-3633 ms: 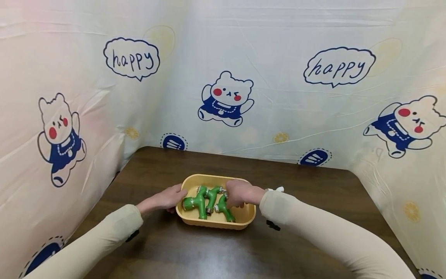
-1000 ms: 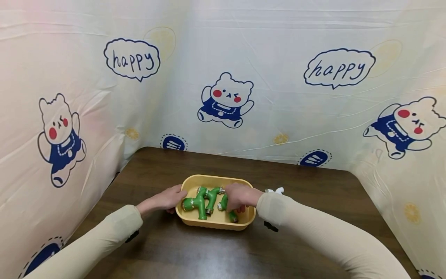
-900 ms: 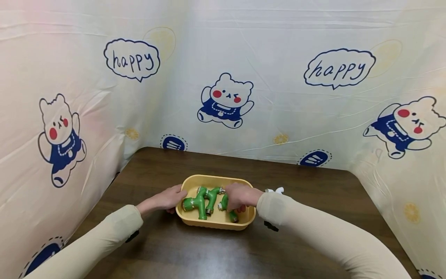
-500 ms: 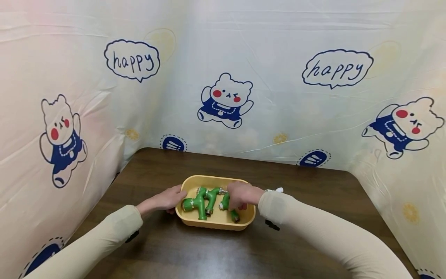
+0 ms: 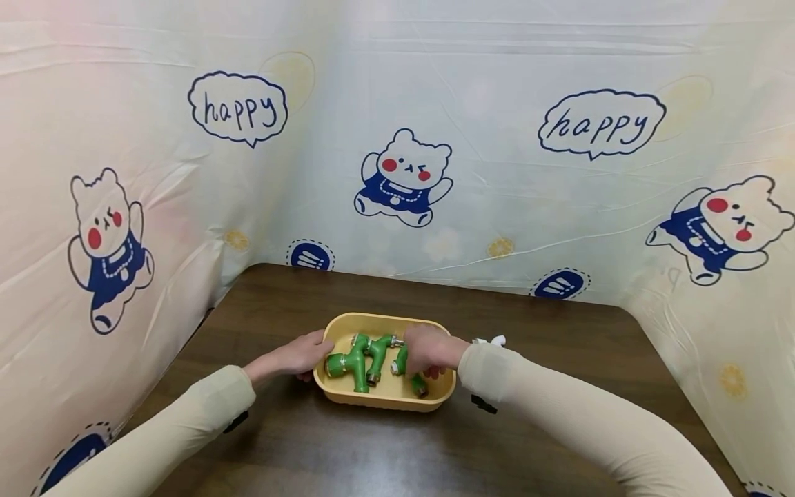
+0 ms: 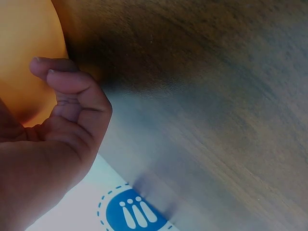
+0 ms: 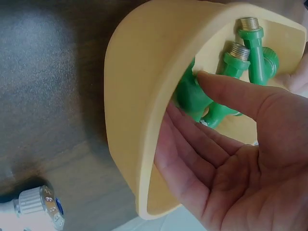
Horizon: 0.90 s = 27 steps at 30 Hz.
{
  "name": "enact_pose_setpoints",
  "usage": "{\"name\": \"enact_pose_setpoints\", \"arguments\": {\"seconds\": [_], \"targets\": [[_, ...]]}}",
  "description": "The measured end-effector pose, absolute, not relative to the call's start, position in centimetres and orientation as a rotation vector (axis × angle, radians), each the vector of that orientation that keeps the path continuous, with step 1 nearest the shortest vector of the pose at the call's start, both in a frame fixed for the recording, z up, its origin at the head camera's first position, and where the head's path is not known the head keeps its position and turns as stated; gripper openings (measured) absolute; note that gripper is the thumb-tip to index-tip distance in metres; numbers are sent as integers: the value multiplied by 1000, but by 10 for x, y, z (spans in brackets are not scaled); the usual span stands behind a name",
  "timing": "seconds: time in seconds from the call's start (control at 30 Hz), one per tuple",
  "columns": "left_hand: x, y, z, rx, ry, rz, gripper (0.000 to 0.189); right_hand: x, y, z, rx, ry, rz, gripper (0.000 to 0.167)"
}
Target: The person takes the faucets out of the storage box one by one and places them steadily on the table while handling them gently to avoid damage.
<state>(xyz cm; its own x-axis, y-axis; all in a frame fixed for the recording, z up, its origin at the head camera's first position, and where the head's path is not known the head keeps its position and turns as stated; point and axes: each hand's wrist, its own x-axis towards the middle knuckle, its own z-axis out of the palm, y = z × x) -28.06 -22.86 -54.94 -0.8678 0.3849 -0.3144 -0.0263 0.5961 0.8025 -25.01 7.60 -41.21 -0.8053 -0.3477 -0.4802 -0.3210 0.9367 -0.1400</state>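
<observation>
A yellow plastic tub (image 5: 379, 400) stands on the table, with several green taps in it. My left hand (image 5: 303, 352) grips its left rim, thumb over the edge and fingers outside; the left wrist view shows those fingers (image 6: 79, 89) curled beside the yellow wall. Reaching inside the right end, my right hand (image 5: 427, 347) holds one green tap (image 7: 190, 98) between thumb and fingers. That hand covers the tap's middle in the head view. Two other green taps, one with a thick end (image 5: 350, 362) and one slimmer (image 5: 377, 355), lie at the tub's left and centre.
Behind my right wrist lies a white fitting (image 5: 499, 339), partly hidden; the right wrist view shows a silver ridged knob (image 7: 36, 207) with markings on the table. The brown wooden table (image 5: 397, 455) meets a printed curtain (image 5: 497, 186) at the back and sides.
Over the earlier frames the green tap under my right hand has shifted slightly right, and the hand now covers its middle. My left hand and the tub stay nearly in place.
</observation>
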Motion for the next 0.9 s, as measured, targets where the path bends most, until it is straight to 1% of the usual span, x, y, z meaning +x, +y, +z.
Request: {"name": "enact_pose_setpoints", "arguments": {"seconds": [0.17, 0.2, 0.23, 0.3, 0.4, 0.43, 0.47, 0.53, 0.63, 0.9], "targets": [[-282, -230, -553, 311, 2371, 1193, 40, -251, 74, -416, -446, 2569, -80, 21], [-280, -230, -552, 349, 2388, 1179, 41, -250, 73, -413, -432, 2562, -82, 21], [-272, -227, -542, 377, 2407, 1171, 39, -251, 72, -415, -431, 2564, -77, 21], [-273, -227, -543, 402, 2401, 1177, 39, -251, 71, -415, -424, 2562, -78, 20], [-275, -228, -545, 387, 2402, 1192, 37, -252, 70, -416, -415, 2557, -85, 19], [-277, -229, -547, 353, 2381, 1213, 36, -254, 70, -418, -414, 2552, -85, 19], [-285, -232, -556, 309, 2353, 1233, 37, -255, 70, -421, -412, 2549, -92, 18], [-284, -232, -555, 305, 2354, 1234, 38, -261, 71, -430, -415, 2552, -98, 19], [-280, -232, -549, 359, 2370, 1212, 42, -269, 73, -444, -415, 2547, -105, 19], [-267, -227, -531, 358, 2378, 1197, 43, -268, 69, -443, -347, 2518, -152, 16]]}}
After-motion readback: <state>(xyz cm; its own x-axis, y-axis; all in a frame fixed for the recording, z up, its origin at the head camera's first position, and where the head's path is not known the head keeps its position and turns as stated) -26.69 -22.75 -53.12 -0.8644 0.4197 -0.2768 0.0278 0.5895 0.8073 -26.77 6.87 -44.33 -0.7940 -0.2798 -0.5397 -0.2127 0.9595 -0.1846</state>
